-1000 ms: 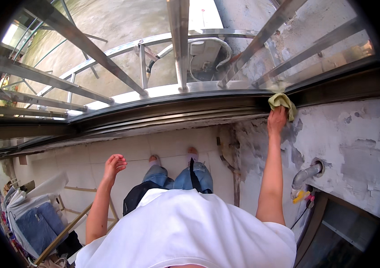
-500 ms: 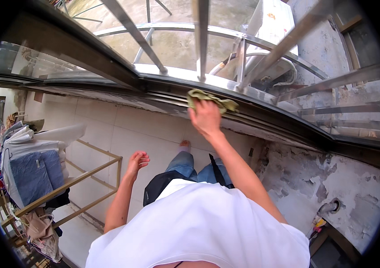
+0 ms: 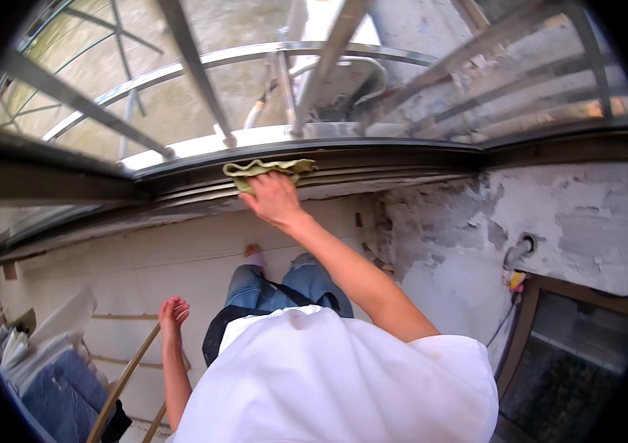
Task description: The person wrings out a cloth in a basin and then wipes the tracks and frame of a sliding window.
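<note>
A crumpled green cloth (image 3: 261, 167) is pressed onto a dark window track (image 3: 380, 166) by the right hand (image 3: 275, 199), its long axis laid left to right. Its lower middle is hidden there; whether that grip is clamped or merely flattened cannot be told. The left hand (image 3: 173, 314) is held loosely curled, grip apart, near a rack's rail (image 3: 126, 380) cut off below.

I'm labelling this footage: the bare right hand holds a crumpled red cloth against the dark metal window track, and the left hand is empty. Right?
The crumpled cloth is green, not red, as the head view shows. The bare right hand holds it against the dark metal window track, and the left hand is empty.
</note>
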Tool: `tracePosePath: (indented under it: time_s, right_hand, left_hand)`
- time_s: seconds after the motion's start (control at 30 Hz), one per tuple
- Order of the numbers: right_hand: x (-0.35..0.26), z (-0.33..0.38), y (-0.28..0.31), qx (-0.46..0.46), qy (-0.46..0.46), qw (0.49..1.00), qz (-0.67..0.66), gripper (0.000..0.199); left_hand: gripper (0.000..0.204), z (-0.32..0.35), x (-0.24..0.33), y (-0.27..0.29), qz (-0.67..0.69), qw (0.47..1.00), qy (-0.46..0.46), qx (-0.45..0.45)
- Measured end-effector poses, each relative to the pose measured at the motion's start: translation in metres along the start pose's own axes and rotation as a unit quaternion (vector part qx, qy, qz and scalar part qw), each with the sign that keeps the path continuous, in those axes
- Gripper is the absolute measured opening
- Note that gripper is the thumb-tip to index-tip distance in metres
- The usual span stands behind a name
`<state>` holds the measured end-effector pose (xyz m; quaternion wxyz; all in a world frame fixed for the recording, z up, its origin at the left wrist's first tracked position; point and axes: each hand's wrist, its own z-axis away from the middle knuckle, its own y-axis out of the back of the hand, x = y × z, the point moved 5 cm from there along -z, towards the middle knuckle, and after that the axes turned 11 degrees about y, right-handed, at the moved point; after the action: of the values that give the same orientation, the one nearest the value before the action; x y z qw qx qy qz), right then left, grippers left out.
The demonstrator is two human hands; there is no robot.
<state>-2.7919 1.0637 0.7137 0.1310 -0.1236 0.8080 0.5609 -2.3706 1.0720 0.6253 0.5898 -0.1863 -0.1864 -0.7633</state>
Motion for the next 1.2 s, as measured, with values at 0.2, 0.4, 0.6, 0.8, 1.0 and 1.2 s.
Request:
tracePosePath:
  time_s: [0.2,0.4,0.6,0.8,1.0,1.2]
  right_hand:
    - [0.205,0.166,0.144,0.045,-0.172,0.974,0.144,0.03]
    - [0.333,0.249,0.234,0.097,-0.184,0.953,0.218,0.03]
    - [0.316,0.246,0.212,0.147,-0.274,0.945,0.105,0.023]
    - [0.103,0.108,0.089,0.048,-0.077,0.995,0.05,0.036]
    - [-0.057,-0.01,-0.02,0.072,0.098,0.992,0.011,0.048]
    - [-0.15,-0.088,-0.087,0.016,0.112,0.994,-0.01,0.031]
  left_hand:
    - [0.022,-0.015,0.016,-0.073,-0.086,0.995,0.014,-0.045]
    - [0.023,-0.007,-0.004,-0.132,-0.123,0.989,0.04,-0.067]
    - [0.025,0.001,-0.021,-0.132,-0.117,0.991,0.042,-0.045]
    - [0.025,0.008,-0.016,-0.11,-0.087,0.995,0.017,-0.045]
    - [0.024,0.02,-0.054,-0.02,-0.005,0.999,0.03,0.03]
    - [0.023,0.028,-0.096,0.057,0.061,0.99,0.09,0.084]
